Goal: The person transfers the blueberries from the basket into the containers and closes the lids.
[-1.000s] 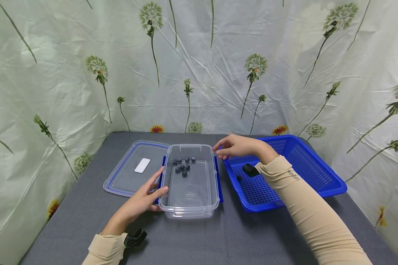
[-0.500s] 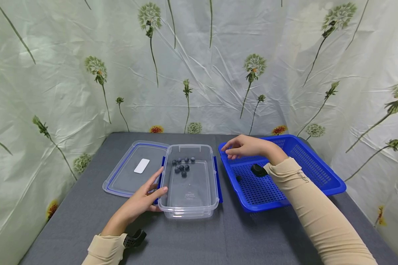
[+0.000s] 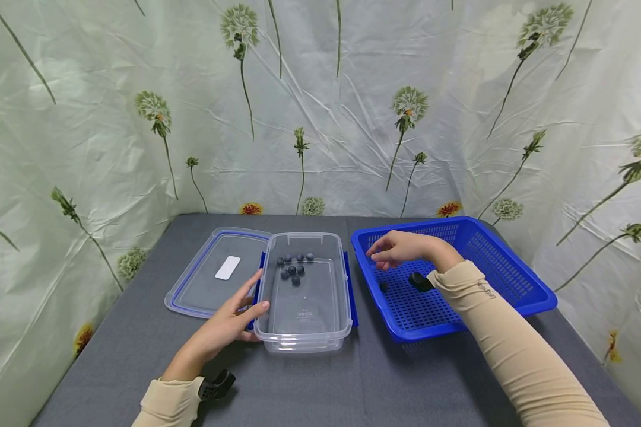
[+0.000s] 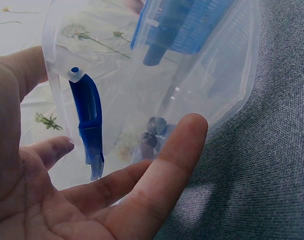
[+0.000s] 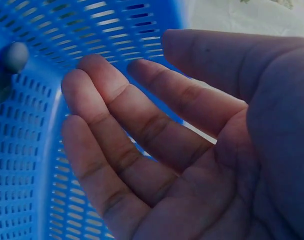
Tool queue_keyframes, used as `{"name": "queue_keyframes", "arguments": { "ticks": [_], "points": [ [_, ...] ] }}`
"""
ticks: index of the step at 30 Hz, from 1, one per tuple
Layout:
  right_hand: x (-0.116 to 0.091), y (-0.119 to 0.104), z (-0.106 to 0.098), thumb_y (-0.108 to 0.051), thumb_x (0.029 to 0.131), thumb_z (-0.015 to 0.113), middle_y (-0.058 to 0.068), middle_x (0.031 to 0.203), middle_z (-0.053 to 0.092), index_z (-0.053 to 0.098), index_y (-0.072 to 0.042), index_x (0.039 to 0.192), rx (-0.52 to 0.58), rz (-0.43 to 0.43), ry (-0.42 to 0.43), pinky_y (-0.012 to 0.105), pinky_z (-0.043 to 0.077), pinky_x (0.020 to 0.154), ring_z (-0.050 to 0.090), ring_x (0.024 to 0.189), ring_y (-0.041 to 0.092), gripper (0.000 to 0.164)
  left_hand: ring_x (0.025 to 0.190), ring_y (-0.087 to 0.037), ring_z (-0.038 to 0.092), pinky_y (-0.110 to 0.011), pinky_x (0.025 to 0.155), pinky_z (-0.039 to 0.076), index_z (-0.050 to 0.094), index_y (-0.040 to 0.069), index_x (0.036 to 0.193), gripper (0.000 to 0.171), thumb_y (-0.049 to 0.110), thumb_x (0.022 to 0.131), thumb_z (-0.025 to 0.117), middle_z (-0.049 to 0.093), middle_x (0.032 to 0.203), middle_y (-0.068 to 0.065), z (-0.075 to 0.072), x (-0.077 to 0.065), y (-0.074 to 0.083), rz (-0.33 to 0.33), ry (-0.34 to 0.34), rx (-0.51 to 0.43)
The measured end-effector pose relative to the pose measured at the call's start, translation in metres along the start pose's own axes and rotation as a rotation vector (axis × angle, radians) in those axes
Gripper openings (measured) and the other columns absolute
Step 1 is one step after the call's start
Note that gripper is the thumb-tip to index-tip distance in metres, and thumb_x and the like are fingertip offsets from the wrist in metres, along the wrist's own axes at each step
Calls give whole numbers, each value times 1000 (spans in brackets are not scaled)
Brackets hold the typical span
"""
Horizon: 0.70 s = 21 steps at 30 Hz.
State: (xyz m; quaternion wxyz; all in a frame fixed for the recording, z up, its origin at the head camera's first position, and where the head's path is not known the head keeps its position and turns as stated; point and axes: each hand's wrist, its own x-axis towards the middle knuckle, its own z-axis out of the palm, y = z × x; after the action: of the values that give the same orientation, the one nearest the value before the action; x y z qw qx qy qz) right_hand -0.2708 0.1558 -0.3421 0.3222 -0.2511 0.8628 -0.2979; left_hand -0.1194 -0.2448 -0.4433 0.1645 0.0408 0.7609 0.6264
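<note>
My left hand (image 3: 224, 323) rests against the left side of a clear plastic food box (image 3: 305, 308), thumb at the rim and fingers fairly straight along the wall. In the left wrist view, a blue latch (image 4: 90, 120) hangs between the thumb and fingers. Several blueberries (image 3: 292, 270) lie toward the far end of the box. My right hand (image 3: 400, 249) hovers inside the left part of a blue plastic basket (image 3: 465, 228). Its fingers (image 5: 126, 145) are loosely bent, with nothing held. Two blueberries (image 5: 14, 57) sit in the basket in the right wrist view.
The box's clear lid (image 3: 200, 290), with a blue seal and a white label (image 3: 228, 267), lies left of the box, partly behind it. A grey cloth (image 3: 310, 391) covers the table. Behind hangs a flower-patterned curtain (image 3: 352, 118).
My right hand has moved from above the box's far right corner to the right and down into the basket. My left hand and the box have stayed put.
</note>
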Motion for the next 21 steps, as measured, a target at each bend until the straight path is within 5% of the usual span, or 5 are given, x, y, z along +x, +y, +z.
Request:
{"name": "queue_keyframes", "arguments": {
  "ticks": [5,21],
  "points": [
    [3,5,7,-13,112,55,8,100,73,60,10,143,-33,43,-34,40,62,96,67,91,13,39,129,-47,62,-51,85,67,13,40,173,79,30,111,62,17,170,-40,0,0,-1,-1,2,0],
    [12,14,24,-11,109,54,14,101,77,64,9,133,-75,109,-102,39,65,92,73,93,16,32,126,-45,64,-52,86,67,12,40,173,80,31,111,62,18,169,-41,-2,1,-1,5,-14,-12]
  ]
}}
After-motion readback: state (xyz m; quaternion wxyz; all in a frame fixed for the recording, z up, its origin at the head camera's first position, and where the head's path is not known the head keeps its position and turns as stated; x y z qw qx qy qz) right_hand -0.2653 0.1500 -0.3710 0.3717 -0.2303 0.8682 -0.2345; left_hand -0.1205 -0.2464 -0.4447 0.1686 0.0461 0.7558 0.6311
